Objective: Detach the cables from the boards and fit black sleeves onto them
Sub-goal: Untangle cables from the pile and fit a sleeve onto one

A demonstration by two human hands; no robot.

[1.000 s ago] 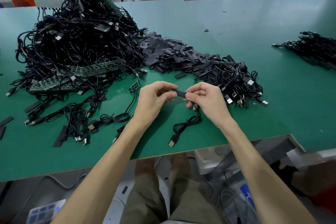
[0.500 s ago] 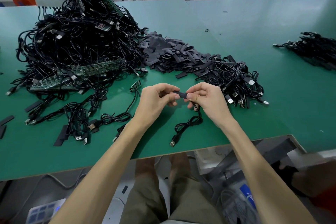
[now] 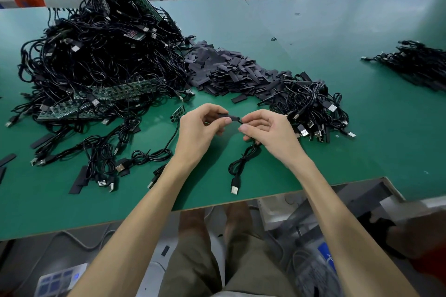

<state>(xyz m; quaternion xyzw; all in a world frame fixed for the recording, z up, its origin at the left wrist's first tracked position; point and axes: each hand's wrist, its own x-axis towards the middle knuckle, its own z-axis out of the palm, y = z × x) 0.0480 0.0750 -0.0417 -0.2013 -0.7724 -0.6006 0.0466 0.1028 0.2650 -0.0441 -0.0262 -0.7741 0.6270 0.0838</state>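
Note:
My left hand [image 3: 201, 131] pinches a short black sleeve [image 3: 231, 117] between thumb and fingers above the green table [image 3: 277, 171]. My right hand [image 3: 268, 135] pinches the end of a black USB cable [image 3: 241, 164] right at the sleeve's open end. The cable hangs down from that hand in a bundled loop, and its metal plug [image 3: 234, 187] lies on the table near the front edge. How far the cable end sits inside the sleeve is hidden by my fingers.
A big tangle of cables on green boards [image 3: 101, 60] fills the left. A heap of black sleeves [image 3: 224, 70] lies behind my hands, with a pile of cables [image 3: 311, 108] to its right. More cables [image 3: 420, 65] sit far right. A small board [image 3: 178, 112] lies beside my left hand.
Both hands have stayed in place above the table. The sleeve and the cable end have been drawn slightly closer together between the fingertips.

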